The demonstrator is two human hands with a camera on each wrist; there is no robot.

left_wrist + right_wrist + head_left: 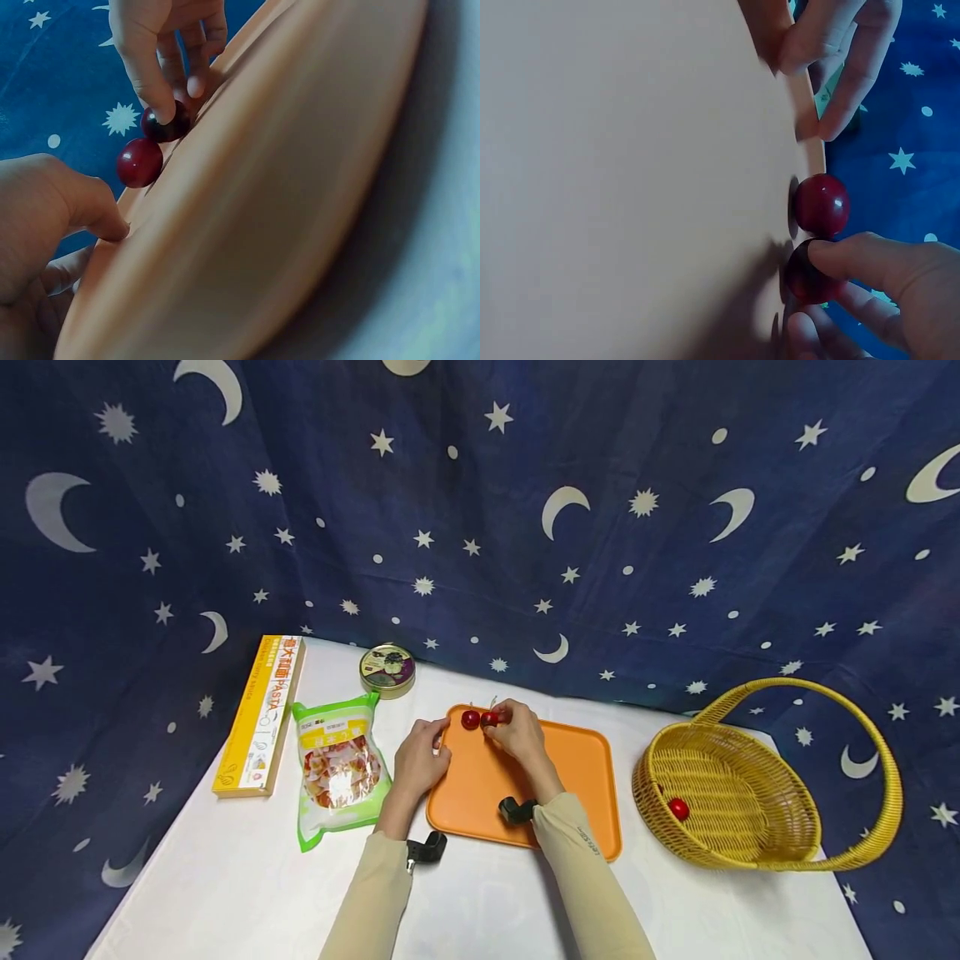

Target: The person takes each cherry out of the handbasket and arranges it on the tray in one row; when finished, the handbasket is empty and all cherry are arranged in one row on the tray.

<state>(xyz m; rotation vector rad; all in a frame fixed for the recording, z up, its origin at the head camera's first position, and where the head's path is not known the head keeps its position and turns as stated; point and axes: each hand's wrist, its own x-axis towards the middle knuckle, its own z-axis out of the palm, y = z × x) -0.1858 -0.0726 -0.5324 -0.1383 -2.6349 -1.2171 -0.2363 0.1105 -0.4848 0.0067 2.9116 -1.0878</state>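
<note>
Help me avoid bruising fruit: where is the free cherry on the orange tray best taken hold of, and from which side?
Probably pinch the free cherry lightly across its round sides, or by its upright stem, from above-left: the right hand holds the neighbouring cherry to its right, and the tray rim lies just behind.

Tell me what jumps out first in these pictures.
Two red cherries sit at the far edge of an orange tray in the middle of the white table; the right hand pinches one, and the left hand grips the tray's left rim. To the right stands a yellow wicker basket with one red fruit inside.
</note>
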